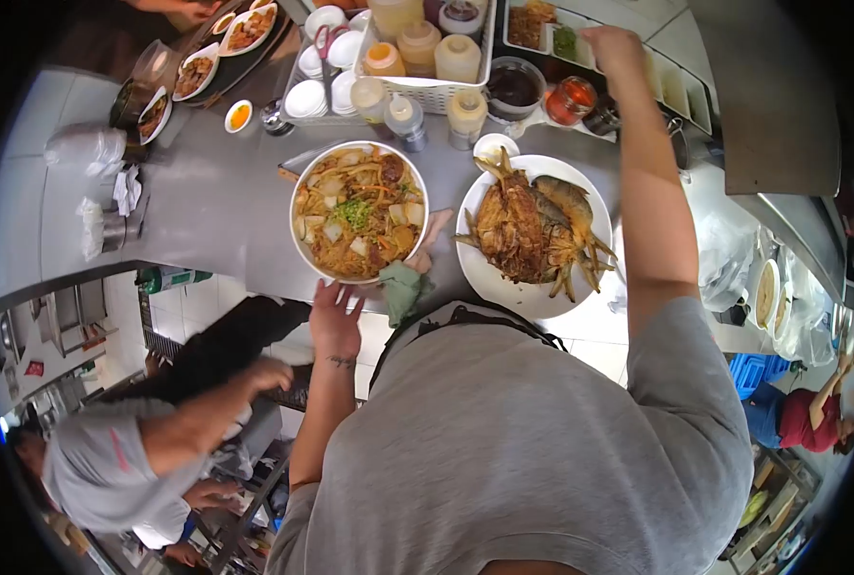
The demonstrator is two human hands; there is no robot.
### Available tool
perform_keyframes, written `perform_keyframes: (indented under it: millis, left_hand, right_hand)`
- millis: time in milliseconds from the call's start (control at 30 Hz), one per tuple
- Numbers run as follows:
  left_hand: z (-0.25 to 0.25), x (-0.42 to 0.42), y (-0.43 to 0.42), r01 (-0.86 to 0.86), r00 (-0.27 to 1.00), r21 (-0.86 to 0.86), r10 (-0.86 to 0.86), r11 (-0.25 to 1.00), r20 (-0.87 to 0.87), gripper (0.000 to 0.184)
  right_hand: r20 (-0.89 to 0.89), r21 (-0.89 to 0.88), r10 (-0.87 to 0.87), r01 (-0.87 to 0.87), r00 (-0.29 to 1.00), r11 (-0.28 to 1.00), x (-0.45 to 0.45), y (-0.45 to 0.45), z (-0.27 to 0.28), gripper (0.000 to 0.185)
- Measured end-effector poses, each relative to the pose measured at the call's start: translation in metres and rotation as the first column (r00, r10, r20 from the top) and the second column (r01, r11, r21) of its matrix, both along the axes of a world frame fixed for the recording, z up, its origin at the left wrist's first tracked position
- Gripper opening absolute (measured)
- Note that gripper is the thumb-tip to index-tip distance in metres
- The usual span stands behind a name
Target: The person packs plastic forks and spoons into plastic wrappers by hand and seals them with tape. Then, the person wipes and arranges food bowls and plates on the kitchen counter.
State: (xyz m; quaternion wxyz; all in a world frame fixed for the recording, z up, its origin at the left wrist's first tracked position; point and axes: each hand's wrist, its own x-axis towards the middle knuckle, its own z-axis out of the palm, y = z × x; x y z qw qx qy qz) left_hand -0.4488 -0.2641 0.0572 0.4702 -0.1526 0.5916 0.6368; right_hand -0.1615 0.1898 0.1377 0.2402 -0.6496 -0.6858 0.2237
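Note:
My left hand [336, 314] is open, its fingers stretched out at the near rim of a white bowl [298, 230] of noodles with vegetables, meat and chopped greens on top. Far out on the right, my right hand [615, 53] is closed beside a compartment of chopped green herbs [566, 44] in a garnish tray; its fingertips are hard to make out, and I cannot tell what they hold. Between my arms, a white plate [484, 271] carries whole fried fish [542, 225]. A green cloth [404, 290] lies against the bowl's near right side.
Squeeze bottles [417, 48] stand in a white basket [427, 94] at the back. Nearby are a jar of red sauce [571, 100] and a dark sauce tub [515, 86]. Filled dishes [197, 75] stand at the far left. A co-worker [130, 450] is close on my left.

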Motion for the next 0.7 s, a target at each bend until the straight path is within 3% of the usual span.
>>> perform_keyframes:
  millis: [67,100,267,300,400,467,500,533,600,700]
  left_hand:
    - [-0.017,-0.002,-0.005,0.088,0.992,0.117,-0.098,0.989,0.081,0.045]
    - [-0.019,0.000,-0.003,0.129,0.986,0.197,-0.147,0.972,0.079,0.037]
    - [-0.013,0.003,0.005,0.116,0.993,0.098,-0.119,0.988,0.025,0.032]
    - [-0.015,0.002,0.006,0.128,0.992,0.086,-0.130,0.988,0.007,0.032]
    - [-0.019,0.000,0.007,0.160,0.987,0.073,-0.159,0.984,-0.022,0.033]
    - [-0.023,-0.003,0.009,0.189,0.982,0.074,-0.188,0.979,-0.014,0.035]
    - [-0.026,-0.006,0.010,0.209,0.978,0.075,-0.209,0.975,-0.001,0.034]
    - [-0.028,-0.009,0.011,0.230,0.973,0.075,-0.231,0.970,0.013,0.034]
    - [-0.033,-0.016,0.016,0.275,0.961,0.039,-0.276,0.961,0.006,0.033]
    - [-0.038,-0.026,0.020,0.285,0.958,-0.027,-0.286,0.958,-0.013,0.030]
  right_hand:
    - [-0.324,0.114,0.042,-0.005,0.945,0.994,-0.006,-0.028,0.018,0.021]
    - [-0.325,0.069,0.065,-0.044,0.943,0.997,-0.006,-0.041,0.031,0.023]
    - [-0.374,-0.079,0.102,-0.141,0.922,0.987,-0.020,-0.107,0.083,0.025]
    - [-0.443,-0.157,0.114,-0.202,0.889,0.967,-0.024,-0.117,0.085,0.024]
    - [-0.477,-0.163,0.278,-0.395,0.834,0.904,-0.049,-0.150,0.070,0.027]
    - [-0.305,-0.092,0.436,-0.481,0.847,0.872,-0.076,-0.180,0.060,0.026]
    - [-0.145,0.077,0.552,-0.547,0.821,0.834,-0.089,-0.198,0.047,0.026]
    - [0.032,0.229,0.626,-0.616,0.779,0.754,-0.100,-0.213,0.037,0.026]
    - [0.283,0.324,0.702,-0.754,0.654,0.571,-0.112,-0.232,0.037,0.026]
    - [0.226,0.460,0.654,-0.671,0.721,0.581,-0.113,-0.220,0.049,0.027]
